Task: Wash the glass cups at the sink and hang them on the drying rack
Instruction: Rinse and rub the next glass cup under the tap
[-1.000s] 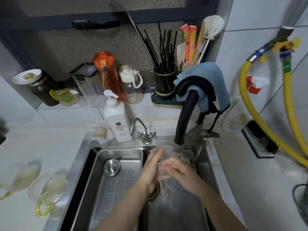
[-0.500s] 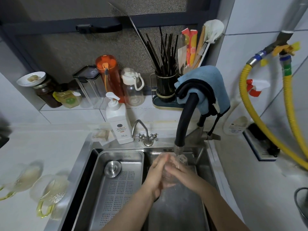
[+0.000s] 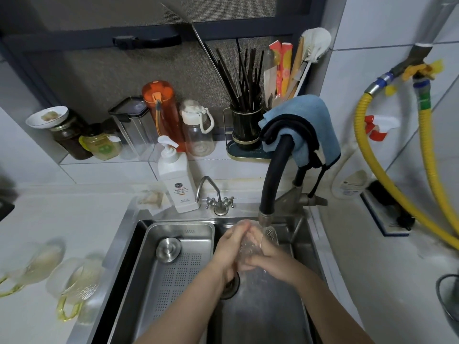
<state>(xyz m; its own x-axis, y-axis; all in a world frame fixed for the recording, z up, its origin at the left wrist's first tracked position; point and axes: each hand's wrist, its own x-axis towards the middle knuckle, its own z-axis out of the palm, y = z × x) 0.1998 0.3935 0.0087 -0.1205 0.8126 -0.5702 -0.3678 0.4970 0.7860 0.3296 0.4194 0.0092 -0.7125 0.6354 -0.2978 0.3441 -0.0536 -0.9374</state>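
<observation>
Glass cups are what we are washing, and one glass cup (image 3: 257, 240) sits between our two hands over the sink (image 3: 260, 306), right under the black faucet (image 3: 272, 180) with water running onto it. Our left hand (image 3: 229, 247) wraps its curled fingers around the cup's near-left side, and our right hand (image 3: 269, 258) grips it from the lower right, fingers folded across the glass toward the left hand, so both hands are grasping the same cup and touching each other at the fingertips. The cup's long axis seems to run away from us and slightly right, one end up near the spout, though which end is the mouth we cannot tell through the water and glare. Neither hand is clearly nearer; the cup lies between the palms. By our count: one cup in hand, and two more cups (image 3: 74, 286) with yellow handles lying on the white counter (image 3: 74, 214) to the left of the sink, well apart from our hands and blurred. No drying rack shows clearly; a dark wire rim (image 3: 447, 301) at the right edge might be part of one, but we cannot tell. We judge that rinsing is under way, with hanging not yet begun and the left hand closer to the waiting cups.
</observation>
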